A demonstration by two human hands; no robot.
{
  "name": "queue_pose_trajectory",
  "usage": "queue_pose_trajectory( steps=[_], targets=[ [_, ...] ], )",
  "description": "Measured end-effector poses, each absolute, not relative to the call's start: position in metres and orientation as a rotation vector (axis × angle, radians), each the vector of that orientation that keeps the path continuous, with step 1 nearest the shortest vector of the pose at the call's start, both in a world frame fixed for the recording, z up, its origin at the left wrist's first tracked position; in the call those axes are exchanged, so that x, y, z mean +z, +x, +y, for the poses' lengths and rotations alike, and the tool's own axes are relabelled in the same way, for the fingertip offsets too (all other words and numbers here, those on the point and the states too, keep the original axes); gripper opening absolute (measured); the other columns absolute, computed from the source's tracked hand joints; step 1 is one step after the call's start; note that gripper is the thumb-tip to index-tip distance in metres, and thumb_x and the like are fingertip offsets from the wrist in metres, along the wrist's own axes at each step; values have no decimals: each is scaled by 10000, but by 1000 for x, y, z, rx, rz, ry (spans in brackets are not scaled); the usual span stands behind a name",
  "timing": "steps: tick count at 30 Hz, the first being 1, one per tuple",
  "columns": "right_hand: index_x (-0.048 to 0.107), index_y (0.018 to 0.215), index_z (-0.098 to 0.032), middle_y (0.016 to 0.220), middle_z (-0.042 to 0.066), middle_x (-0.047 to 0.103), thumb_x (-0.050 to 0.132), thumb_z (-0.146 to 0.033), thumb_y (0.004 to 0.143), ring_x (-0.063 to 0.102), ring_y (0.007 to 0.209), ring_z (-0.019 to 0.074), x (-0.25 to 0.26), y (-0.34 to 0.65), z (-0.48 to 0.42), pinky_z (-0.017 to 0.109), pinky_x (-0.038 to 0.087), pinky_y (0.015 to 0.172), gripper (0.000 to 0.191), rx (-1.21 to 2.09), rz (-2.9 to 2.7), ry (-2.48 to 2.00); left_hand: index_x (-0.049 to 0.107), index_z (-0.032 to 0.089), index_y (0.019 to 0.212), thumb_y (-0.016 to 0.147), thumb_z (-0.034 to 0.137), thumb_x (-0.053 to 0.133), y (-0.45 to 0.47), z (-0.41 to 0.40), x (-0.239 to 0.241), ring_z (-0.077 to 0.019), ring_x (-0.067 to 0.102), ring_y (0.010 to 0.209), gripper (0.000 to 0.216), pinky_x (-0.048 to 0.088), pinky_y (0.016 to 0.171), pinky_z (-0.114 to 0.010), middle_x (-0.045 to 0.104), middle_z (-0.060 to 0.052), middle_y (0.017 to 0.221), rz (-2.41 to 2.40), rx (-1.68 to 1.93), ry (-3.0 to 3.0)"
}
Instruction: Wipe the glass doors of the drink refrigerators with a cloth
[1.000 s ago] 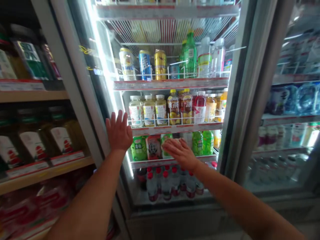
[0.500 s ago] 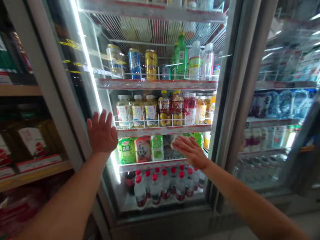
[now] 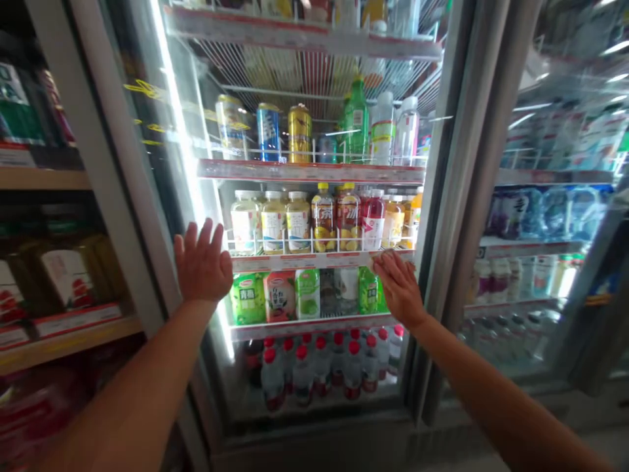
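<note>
While I reach forward with both hands, my left grip (image 3: 204, 265) is open, its fingers spread just beside the bright white upright light strip (image 3: 184, 141); I cannot tell whether the palm presses the surface or hangs a little off it. My right grip (image 3: 401, 288) lies nearly flat with the fingers together, and a pale, soft-looking scrap (image 3: 372, 263), perhaps cloth, shows at the fingertips; whether I am pinching it or only pressing it flat, I cannot tell. The tall, transparent glass cooler door (image 3: 330, 295) stands upright straight ahead of me, apparently shut, spanning both hands.

As I judge it, a slip is the likeliest trouble: if the glass is damp and I lean harder through one palm, that hand could skid and pull me off balance. My right fingers are near the thick grey metal frame (image 3: 479, 170), so a careless sideways sweep could rap my knuckles there. If the scrap is loose, uneven pressure could bunch it or let it drop. A hard shove might jolt the red-capped, clear plastic bottles (image 3: 322, 367) crowded low behind the pane and tip one against another. White streaks of glare (image 3: 343, 132) could also mislead me about where the surface lies.
</note>
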State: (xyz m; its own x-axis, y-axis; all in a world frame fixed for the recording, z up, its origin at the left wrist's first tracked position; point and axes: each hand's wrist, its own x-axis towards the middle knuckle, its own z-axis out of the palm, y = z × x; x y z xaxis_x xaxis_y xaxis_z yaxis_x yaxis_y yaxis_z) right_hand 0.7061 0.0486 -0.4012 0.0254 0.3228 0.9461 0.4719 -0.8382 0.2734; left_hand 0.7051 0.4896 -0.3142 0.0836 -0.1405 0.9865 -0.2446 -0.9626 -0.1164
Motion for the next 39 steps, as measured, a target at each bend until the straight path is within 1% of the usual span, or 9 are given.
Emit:
queue_pose_trajectory(
  steps=[5,10,14,19,22,24,29,35,39],
  targets=[
    [258,1564,-374,1604,32,360,420,-112,1003,253,1514,281,-356,721,72,608,316,1178,640,-1990,-620,-1938,338,224,1537,966,358,426,704,491,-315,-301,235,1510,593,150,1231,-579,349,-56,1604,-401,2072,2252],
    [294,1560,-343,1542,59,462,450,-79,981,281,1505,272,-396,702,80,578,324,1181,655,-1857,-803,-2079,562,217,1361,963,425,429,687,460,-274,-334,396,1406,468,205,1185,-573,501,-138,1467,-267,2006,2129],
    [314,1558,-317,1480,63,539,447,-54,973,323,1488,258,-415,685,71,532,336,1189,654,-1764,-987,-2259,477,266,1454,962,384,435,686,412,-229,-273,301,1484,508,128,1239,-519,387,-56,1581,-586,1947,2246],
    [270,1569,-346,1548,37,456,445,-85,991,325,1488,261,-353,695,73,542,346,1184,659,-1889,-843,-2112,322,261,1558,971,331,444,706,385,-223,-256,65,1550,604,16,1264,-514,221,-14,1650,-681,1941,2331],
    [247,1576,-349,1617,26,334,429,-152,1010,269,1510,279,-327,704,91,567,347,1178,626,-1945,-590,-1920,282,264,1572,980,331,440,712,386,-230,-248,51,1550,617,22,1271,-517,204,-13,1651,-664,2006,2308],
    [224,1583,-342,1630,25,302,432,-174,1011,221,1524,287,-337,704,110,579,312,1191,631,-1930,-559,-1937,277,274,1573,979,333,445,711,387,-232,-246,53,1549,620,33,1273,-521,202,-9,1650,-667,2009,2316],
    [223,1581,-341,1568,-35,423,406,-96,985,217,1527,195,-373,688,157,479,196,1258,670,-1692,-1141,-2311,270,286,1575,980,330,441,708,387,-230,-241,55,1548,621,19,1280,-510,203,-3,1650,-668,1986,2309],
    [320,1556,-344,1591,-25,383,380,-89,979,198,1533,225,-311,698,181,515,261,1223,634,-1838,-646,-2069,248,290,1581,982,320,439,709,387,-231,-245,39,1549,630,16,1276,-531,187,-6,1653,-702,1981,2290],
    [379,1531,-323,1587,-39,391,440,-89,944,166,1541,203,-338,694,193,494,204,1249,634,-1713,-998,-2221,252,293,1580,984,310,439,710,387,-231,-241,46,1548,625,33,1279,-521,184,2,1654,-700,1999,2282]
  ],
)
